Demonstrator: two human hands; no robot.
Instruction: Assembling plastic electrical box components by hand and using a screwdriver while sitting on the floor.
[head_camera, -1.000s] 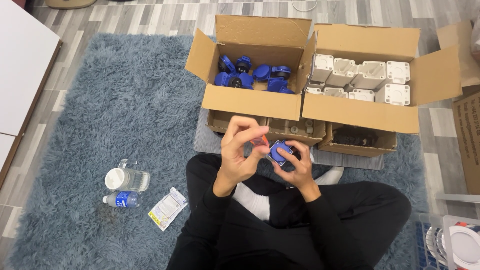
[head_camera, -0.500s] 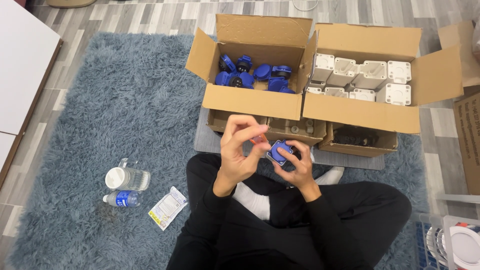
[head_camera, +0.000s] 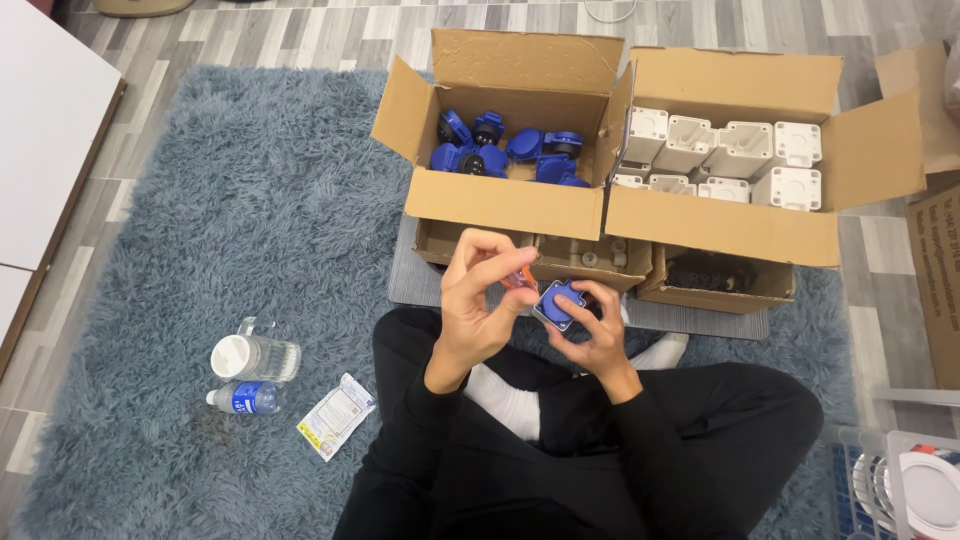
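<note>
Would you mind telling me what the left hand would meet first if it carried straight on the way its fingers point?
The left hand points up and slightly right, away from the body. It would likely first meet the front wall of the cardboard box of blue parts, though depth is hard to judge here.

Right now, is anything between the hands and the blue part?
Nothing visible. The right hand already holds the blue part, fingers around its edges. The left hand pinches a small orange piece just beside it, with only a narrow gap between them. The boxes lie beyond the hands.
</note>
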